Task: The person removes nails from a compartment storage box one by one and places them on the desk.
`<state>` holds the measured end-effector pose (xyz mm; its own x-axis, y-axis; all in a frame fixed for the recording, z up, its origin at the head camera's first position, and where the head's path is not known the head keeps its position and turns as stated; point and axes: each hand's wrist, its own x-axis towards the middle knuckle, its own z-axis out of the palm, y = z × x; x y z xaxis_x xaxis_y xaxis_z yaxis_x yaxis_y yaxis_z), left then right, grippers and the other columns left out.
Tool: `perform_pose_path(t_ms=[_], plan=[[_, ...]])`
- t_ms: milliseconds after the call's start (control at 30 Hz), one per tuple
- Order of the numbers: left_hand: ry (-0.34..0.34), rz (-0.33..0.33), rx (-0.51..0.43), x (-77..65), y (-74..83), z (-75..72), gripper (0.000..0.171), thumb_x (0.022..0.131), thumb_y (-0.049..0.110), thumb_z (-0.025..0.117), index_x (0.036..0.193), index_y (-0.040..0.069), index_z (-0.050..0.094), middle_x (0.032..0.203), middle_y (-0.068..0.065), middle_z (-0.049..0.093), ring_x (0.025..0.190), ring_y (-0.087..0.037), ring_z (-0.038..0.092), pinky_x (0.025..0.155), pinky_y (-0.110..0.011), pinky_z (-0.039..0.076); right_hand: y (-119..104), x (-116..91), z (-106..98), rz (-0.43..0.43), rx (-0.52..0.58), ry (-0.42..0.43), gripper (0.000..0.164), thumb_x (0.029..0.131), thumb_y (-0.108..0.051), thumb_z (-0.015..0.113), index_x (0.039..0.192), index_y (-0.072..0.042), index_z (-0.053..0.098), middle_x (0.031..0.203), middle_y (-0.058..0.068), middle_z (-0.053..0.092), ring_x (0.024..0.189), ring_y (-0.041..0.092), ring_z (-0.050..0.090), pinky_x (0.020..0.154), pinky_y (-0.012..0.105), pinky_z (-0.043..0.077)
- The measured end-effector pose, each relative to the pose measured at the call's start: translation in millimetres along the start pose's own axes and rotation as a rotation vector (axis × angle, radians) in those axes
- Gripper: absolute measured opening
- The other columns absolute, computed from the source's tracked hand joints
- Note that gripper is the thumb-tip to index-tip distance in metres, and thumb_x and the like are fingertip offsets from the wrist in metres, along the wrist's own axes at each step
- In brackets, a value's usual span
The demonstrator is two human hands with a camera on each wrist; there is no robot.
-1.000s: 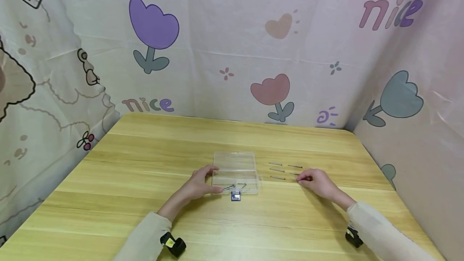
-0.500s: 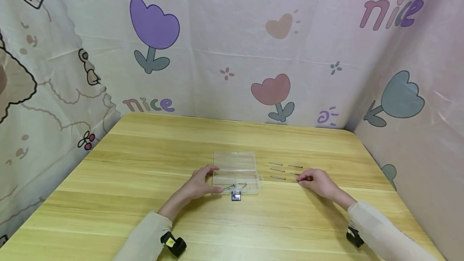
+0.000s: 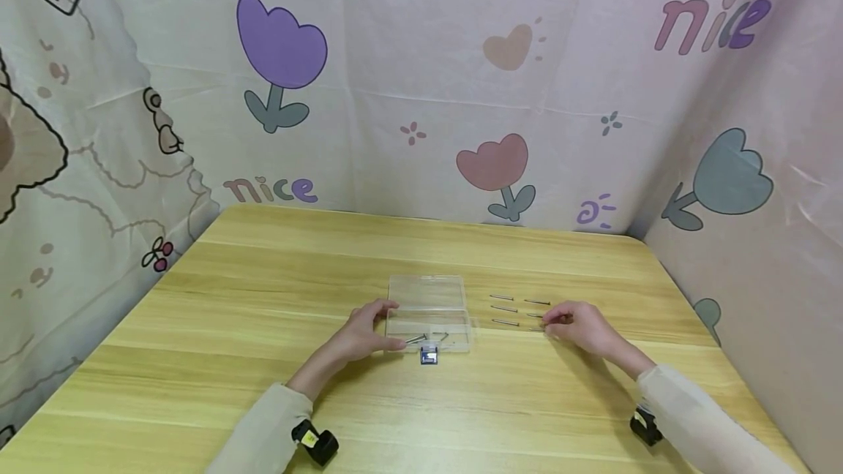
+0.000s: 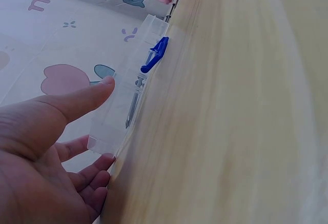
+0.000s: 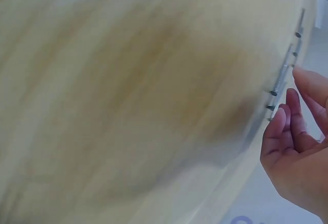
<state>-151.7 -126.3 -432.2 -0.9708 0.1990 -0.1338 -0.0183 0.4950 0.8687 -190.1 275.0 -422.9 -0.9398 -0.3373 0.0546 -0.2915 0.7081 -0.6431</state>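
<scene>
A clear plastic box [image 3: 428, 320] lies on the table with its lid [image 3: 426, 292] folded back and a blue latch [image 3: 429, 355] at its front. My left hand [image 3: 362, 333] grips the box's left end, thumb at the front and fingers behind. Inside lie a few metal screws [image 3: 415, 339]. To the right of the box, several long screws [image 3: 505, 322] lie in two columns on the table. Over the right column's near end hovers my right hand [image 3: 579, 328]. Its thumb and index finger are apart with nothing between them, beside the nearest screw [image 5: 270, 107].
The wooden table [image 3: 263, 298] reaches back to a printed cloth [image 3: 388, 79] that hangs behind and along both sides. Black wrist cameras sit on both sleeves, the left camera [image 3: 316, 445] and the right camera [image 3: 645, 426].
My right hand has let go of the nearest screw in the right column and shifted slightly up and away. The left hand and the box have stayed in place.
</scene>
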Motion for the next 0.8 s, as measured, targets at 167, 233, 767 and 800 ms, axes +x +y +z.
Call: perform_pose_path(t_ms=[167, 233, 767, 800], plan=[[-0.002, -0.002, -0.005, -0.7, 1.1, -0.4, 0.069, 0.075, 0.020, 0.085, 0.134, 0.007, 0.052, 0.131, -0.016, 0.052, 0.126, -0.039, 0.037, 0.101, -0.057, 0.034, -8, 6, -2, 0.001, -0.015, 0.020, 0.012, 0.084, -0.005, 0.072, 0.096, -0.003, 0.074, 0.091, 0.004, 0.069, 0.083, 0.019, 0.060, 0.066, 0.027, 0.050], [-0.003, -0.002, -0.008, -1.0, 1.6, -0.4, 0.069, 0.074, 0.019, 0.085, 0.134, 0.007, 0.052, 0.131, -0.016, 0.052, 0.126, -0.040, 0.037, 0.101, -0.058, 0.034, -12, 8, -2, -0.006, -0.019, 0.012, 0.013, 0.085, -0.006, 0.071, 0.097, -0.002, 0.073, 0.091, 0.004, 0.068, 0.083, 0.019, 0.059, 0.065, 0.028, 0.049], [-0.001, -0.004, -0.005, -0.1, 1.8, 0.0, 0.070, 0.073, 0.018, 0.086, 0.134, 0.007, 0.053, 0.131, -0.017, 0.052, 0.126, -0.039, 0.036, 0.101, -0.058, 0.034, -68, 35, 34, -0.293, 0.013, -0.073, 0.011, 0.084, -0.002, 0.072, 0.095, 0.000, 0.073, 0.088, 0.002, 0.068, 0.081, 0.014, 0.061, 0.072, 0.029, 0.054], [0.001, -0.004, -0.004, 0.2, 1.8, 0.3, 0.070, 0.072, 0.018, 0.086, 0.134, 0.007, 0.053, 0.131, -0.017, 0.052, 0.126, -0.039, 0.037, 0.102, -0.058, 0.033, -71, 38, 37, -0.306, 0.021, -0.086, 0.011, 0.084, -0.002, 0.072, 0.094, 0.000, 0.074, 0.089, 0.003, 0.069, 0.082, 0.014, 0.062, 0.073, 0.029, 0.054]])
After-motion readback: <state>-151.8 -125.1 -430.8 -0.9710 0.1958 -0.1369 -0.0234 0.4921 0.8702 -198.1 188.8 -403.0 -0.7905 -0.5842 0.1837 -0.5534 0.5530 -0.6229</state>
